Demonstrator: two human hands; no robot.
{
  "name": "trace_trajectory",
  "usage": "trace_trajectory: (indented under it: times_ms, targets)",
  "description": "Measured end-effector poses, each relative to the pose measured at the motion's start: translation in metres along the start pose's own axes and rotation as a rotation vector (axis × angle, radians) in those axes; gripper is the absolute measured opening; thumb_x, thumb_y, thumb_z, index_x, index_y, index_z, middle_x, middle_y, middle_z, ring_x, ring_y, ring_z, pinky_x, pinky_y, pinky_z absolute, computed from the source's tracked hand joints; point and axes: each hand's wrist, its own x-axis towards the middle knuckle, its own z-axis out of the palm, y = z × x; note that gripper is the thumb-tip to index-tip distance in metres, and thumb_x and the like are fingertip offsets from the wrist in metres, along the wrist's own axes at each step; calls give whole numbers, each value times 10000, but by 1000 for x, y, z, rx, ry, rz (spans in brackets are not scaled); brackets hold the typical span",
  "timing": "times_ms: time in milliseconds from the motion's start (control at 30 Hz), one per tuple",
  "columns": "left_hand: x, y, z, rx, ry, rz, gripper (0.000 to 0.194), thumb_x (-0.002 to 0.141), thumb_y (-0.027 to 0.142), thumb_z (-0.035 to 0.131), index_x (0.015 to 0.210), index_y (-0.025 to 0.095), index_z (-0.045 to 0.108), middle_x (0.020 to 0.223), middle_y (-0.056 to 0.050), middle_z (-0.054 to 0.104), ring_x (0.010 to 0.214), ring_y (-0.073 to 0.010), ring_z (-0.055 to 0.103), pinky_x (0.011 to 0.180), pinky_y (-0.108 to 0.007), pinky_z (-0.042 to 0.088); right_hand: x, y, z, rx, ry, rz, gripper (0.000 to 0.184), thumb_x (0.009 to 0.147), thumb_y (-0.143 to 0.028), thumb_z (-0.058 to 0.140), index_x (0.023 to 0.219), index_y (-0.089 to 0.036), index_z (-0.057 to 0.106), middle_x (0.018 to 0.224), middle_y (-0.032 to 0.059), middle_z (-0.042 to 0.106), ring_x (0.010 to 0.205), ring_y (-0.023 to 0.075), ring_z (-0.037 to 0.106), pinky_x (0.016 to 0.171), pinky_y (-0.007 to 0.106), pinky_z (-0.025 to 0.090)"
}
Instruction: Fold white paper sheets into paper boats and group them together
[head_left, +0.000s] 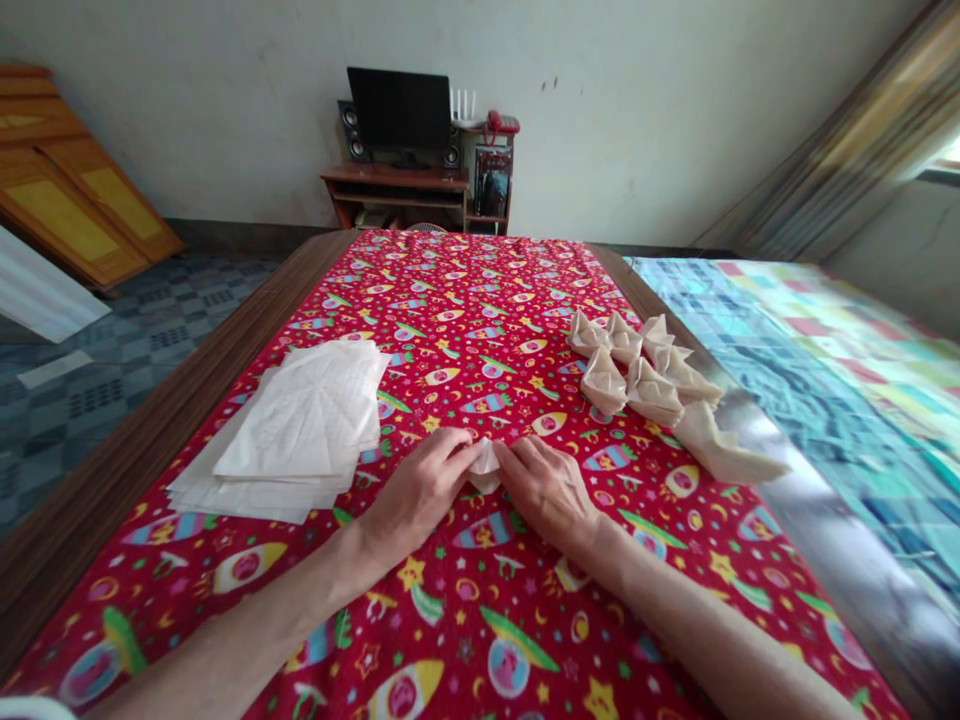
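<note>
Left hand: the left hand [416,495] sits just left of the middle of the desk [142,445], palm down, pinching the paper from its side.

Right hand: the right hand [547,495] mirrors it from the other side, knuckles up, touching the same piece.

Fingers: the fingers [457,450] of both hands are drawn in narrow, and together they're holding that one bit of paper.

In hand: a small folded off-white paper [486,465], mid-desk, nearer the front edge. It's mostly hidden, but I'd guess it's light, thin and soft, so it's easy to crush. Best to grip it lightly by the creased edges.

Left of hands: a stack of loose lined white sheets [289,430] lies on a red rocket-print cloth [465,290], close to the left edge.

Right of hands: a cluster of boat-shaped cream paper folds [637,375] sits near the right edge, with a larger cream paper fold [724,445] overhanging it.
</note>
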Motion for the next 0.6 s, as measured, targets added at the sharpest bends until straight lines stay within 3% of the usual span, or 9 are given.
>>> trace_trajectory:
  times_ms: [133, 300, 433, 600]
  targets:
    - [-5, 4, -11, 120, -167, 105, 250, 920, 117, 461, 1159, 105, 534, 1028, -69, 576, 976, -198, 541, 899, -351, 505, -4, 4, -7, -24, -90, -49, 217, 910, -165, 479, 1108, -160, 570, 865, 59, 557, 782, 186, 497, 548, 275, 361]
    - [-4, 6, -14, 224, -246, 142, 236, 916, 121, 463, 1136, 98, 547, 1022, -78, 590, 963, -221, 541, 863, -379, 517, -7, 14, -14, -53, -141, -118, 326, 915, -171, 470, 1238, -166, 513, 884, 79, 536, 813, 208, 482, 554, 272, 402]
    - [-4, 6, -14, 212, -224, 139, 209, 931, 131, 434, 1089, 97, 567, 977, -77, 593, 921, -214, 544, 827, -375, 524, -7, 14, -17, -33, -88, -160, 289, 915, -149, 451, 1184, -133, 556, 888, 97, 555, 807, 214, 481, 602, 300, 444]
    - [-8, 4, -13, 36, -151, 146, 172, 928, 103, 436, 1020, 102, 581, 993, -77, 585, 960, -190, 529, 860, -321, 501, -10, 15, -9, 156, 26, -188, 206, 923, -148, 443, 1021, -156, 623, 920, 84, 592, 802, 185, 502, 676, 303, 460]
